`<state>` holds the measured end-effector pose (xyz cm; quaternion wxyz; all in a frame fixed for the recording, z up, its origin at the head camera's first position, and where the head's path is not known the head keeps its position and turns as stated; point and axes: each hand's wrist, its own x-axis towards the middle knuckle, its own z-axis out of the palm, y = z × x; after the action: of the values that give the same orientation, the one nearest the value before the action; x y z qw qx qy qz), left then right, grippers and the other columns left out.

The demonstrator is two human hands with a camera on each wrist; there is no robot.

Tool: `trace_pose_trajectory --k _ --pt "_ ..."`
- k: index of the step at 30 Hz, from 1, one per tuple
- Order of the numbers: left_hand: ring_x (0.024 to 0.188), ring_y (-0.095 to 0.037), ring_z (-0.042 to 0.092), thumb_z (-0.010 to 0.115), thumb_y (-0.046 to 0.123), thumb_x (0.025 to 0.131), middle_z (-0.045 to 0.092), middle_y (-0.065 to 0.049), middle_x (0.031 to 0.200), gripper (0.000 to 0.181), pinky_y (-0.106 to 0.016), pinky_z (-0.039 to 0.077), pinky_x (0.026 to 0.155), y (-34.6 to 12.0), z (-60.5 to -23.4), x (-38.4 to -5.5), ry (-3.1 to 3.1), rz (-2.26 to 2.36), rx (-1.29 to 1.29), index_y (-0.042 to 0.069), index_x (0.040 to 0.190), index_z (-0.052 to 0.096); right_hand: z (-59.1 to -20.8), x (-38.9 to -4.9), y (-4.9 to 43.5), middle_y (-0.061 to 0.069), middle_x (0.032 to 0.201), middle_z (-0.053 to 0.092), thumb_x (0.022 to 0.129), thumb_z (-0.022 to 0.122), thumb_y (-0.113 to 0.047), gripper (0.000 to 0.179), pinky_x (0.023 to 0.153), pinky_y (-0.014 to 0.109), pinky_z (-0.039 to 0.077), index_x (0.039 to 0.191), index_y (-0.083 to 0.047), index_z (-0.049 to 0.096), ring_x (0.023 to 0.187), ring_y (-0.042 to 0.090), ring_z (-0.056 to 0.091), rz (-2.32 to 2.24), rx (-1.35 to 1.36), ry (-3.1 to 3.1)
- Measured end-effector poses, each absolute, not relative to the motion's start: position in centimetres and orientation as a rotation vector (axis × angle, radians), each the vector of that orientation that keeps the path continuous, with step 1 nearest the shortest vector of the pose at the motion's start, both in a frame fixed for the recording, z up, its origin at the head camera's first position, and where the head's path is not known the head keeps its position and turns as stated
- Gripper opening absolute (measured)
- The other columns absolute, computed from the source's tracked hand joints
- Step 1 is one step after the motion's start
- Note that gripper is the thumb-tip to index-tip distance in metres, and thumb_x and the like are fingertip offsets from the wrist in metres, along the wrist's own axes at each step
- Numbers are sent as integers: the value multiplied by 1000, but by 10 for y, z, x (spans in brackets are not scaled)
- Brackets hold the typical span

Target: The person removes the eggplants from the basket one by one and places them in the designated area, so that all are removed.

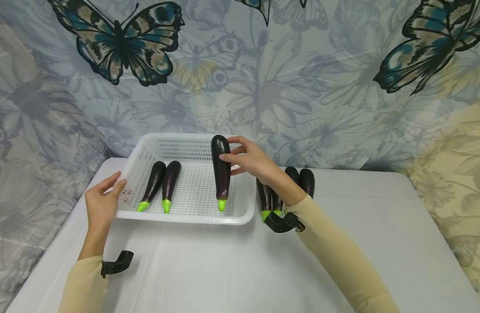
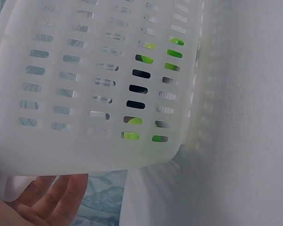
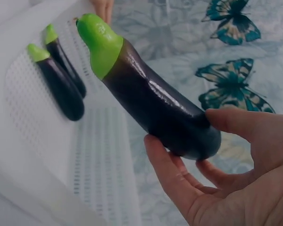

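A dark purple eggplant (image 1: 221,167) with a bright green stem end is pinched between thumb and fingers of my right hand (image 1: 251,160), over the right part of a white perforated plastic basket (image 1: 220,220). In the right wrist view the grip on this eggplant (image 3: 155,99) is near its rounded end. Two more eggplants, one (image 1: 151,186) beside the other (image 1: 171,187), lie in the basket's left half. My left hand (image 1: 102,201) grips the left rim of the basket; in the left wrist view its fingers (image 2: 68,200) curl at the rim.
Right of the basket several eggplants (image 1: 307,181) lie on the white-covered table (image 1: 361,226), partly hidden by my right forearm. A butterfly-patterned cloth (image 1: 263,87) hangs behind the table. Black camera mounts sit on both wrists, one (image 1: 118,263) on the left.
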<state>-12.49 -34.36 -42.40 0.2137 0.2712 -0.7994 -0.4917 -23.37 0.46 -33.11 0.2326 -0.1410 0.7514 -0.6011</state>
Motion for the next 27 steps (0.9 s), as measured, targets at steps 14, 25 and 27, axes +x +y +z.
trace_pose_trajectory --k 14,25,27 --pt "76 10 58 66 29 95 59 -14 132 40 -9 47 62 -344 -425 -127 -2210 -1376 786 17 133 63 -341 -233 67 20 136 46 94 67 -26 64 81 41 57 150 -15 37 95 35 68 -1561 -408 2233" --pt "75 10 58 66 29 95 60 -14 131 40 -9 47 61 -344 -425 -127 -2214 -1354 773 18 133 63 -352 -226 104 17 135 47 93 68 -29 64 80 38 57 150 -16 39 109 31 61 -1590 -427 2358" --pt "75 10 57 66 29 95 60 -14 132 39 -9 47 61 -344 -425 -127 -2212 -1355 776 18 133 64 -352 -225 111 18 137 46 94 67 -29 65 82 39 56 151 -15 37 111 32 60 -1589 -407 2358"
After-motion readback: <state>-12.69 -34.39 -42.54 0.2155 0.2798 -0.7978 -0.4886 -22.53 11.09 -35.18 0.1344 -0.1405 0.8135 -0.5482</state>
